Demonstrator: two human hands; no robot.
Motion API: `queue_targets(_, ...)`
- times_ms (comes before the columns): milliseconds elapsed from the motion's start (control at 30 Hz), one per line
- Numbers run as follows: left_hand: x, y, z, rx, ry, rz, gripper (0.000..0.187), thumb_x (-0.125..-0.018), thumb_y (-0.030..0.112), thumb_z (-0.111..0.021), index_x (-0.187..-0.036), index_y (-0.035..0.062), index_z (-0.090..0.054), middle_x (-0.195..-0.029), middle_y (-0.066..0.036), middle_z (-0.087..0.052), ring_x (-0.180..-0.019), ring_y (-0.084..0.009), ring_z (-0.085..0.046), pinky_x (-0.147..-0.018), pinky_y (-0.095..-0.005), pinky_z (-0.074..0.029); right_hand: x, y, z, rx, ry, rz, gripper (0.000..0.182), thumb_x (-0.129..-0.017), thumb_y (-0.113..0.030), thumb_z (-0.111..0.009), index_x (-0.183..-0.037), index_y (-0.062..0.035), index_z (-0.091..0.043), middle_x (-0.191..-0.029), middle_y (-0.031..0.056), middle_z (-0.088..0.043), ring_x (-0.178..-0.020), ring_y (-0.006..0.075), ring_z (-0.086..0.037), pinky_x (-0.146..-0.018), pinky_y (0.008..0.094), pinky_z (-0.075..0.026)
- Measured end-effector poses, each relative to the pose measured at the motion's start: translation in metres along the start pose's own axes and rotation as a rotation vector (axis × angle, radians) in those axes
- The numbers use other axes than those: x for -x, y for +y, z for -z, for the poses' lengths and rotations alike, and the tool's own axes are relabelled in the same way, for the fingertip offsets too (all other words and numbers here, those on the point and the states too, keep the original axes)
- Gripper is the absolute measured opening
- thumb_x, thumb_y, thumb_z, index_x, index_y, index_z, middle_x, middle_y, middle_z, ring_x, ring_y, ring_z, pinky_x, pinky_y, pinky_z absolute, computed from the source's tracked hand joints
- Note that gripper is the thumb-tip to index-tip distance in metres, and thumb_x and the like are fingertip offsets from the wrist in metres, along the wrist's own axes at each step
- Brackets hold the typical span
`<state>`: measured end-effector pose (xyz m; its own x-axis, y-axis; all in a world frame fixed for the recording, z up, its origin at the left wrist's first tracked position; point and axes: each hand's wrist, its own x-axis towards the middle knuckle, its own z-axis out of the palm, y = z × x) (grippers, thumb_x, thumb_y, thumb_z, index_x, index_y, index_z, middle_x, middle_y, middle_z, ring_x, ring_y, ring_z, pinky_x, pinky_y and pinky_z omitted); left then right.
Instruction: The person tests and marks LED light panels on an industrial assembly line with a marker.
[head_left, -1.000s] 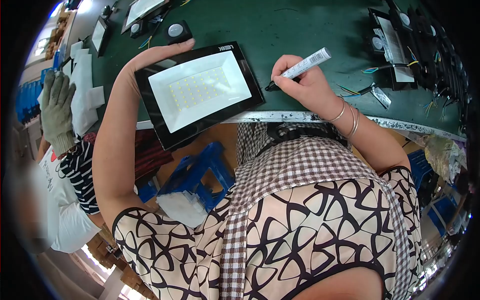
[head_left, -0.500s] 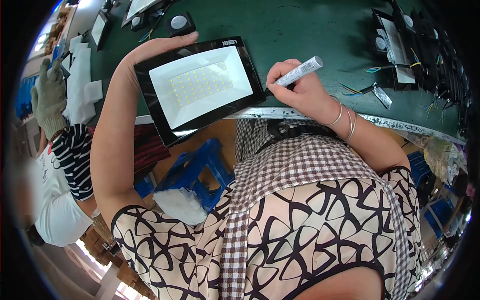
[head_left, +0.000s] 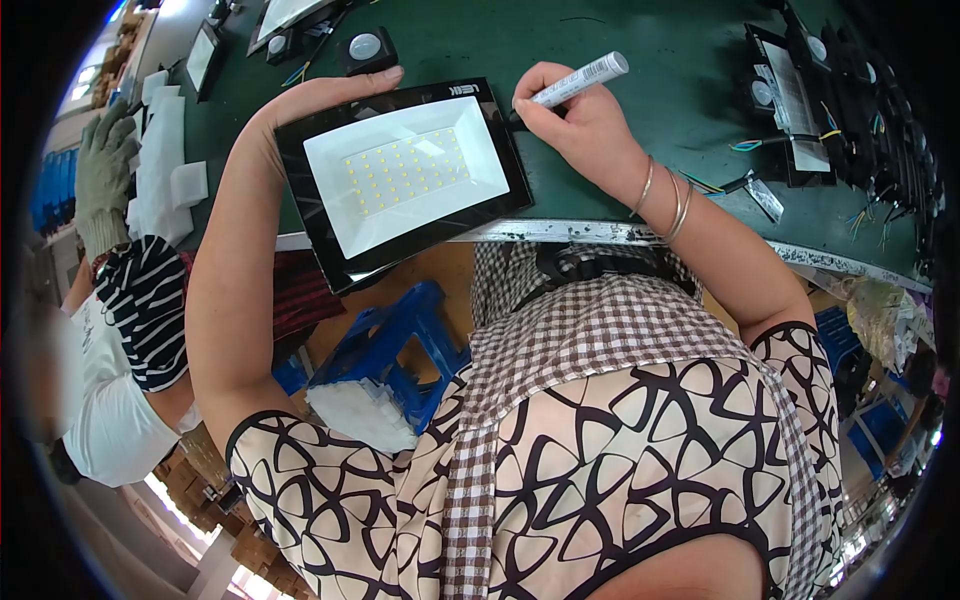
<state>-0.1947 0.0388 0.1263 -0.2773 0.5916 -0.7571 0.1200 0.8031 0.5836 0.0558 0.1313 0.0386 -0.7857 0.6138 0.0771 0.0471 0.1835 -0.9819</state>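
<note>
An LED floodlight (head_left: 415, 190) with a black glass frame, white reflector and rows of yellow LEDs lies tilted over the table's near edge, face toward me. My left hand (head_left: 345, 90) holds its far edge, the fingers partly hidden. Just beyond that hand is a black sensor (head_left: 364, 47) with a round white lens. My right hand (head_left: 575, 120) is closed around a white-and-grey marker pen (head_left: 585, 78), its dark tip at the floodlight's right edge near the upper corner.
More floodlights (head_left: 790, 110) with sensors and loose wires stand at the right of the green table (head_left: 640, 30). A small cable with a label (head_left: 765, 195) lies nearer. White foam (head_left: 160, 150) and a co-worker's gloved hand (head_left: 105, 165) are at left. A blue stool (head_left: 425, 330) stands below.
My right hand has moved the marker pen away from me along the floodlight's right edge, toward the upper corner. The floodlight has shifted slightly right; my left hand keeps its hold.
</note>
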Motion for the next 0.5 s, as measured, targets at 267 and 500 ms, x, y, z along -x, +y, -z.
queue_targets(267, 0.005, 0.003, 0.003, -0.042, 0.037, 0.075, 0.052, -0.073, 0.052, -0.074, -0.097, 0.0057, -0.068, -0.088, -0.007, -0.066, -0.075, -0.0138, -0.062, -0.07, -0.0264, -0.05, -0.035, 0.005, -0.002, 0.123, 0.071, 0.053, 0.014, -0.083, -0.021, -0.057, -0.082, -0.0072, -0.058, -0.062, -0.0005, -0.05, -0.057, 0.0107, -0.047, -0.055, 0.0269, -0.039)
queue_targets(500, -0.003, 0.003, 0.007, -0.019, 0.004, 0.121, 0.053, -0.073, 0.053, -0.073, -0.096, 0.0052, -0.068, -0.086, -0.008, -0.066, -0.073, -0.0146, -0.062, -0.068, -0.0267, -0.05, -0.051, 0.007, -0.003, 0.207, 0.102, 0.058, 0.018, -0.082, -0.026, -0.056, -0.082, -0.0089, -0.059, -0.062, 0.0036, -0.055, -0.057, 0.0169, -0.052, -0.058, 0.0321, -0.043)
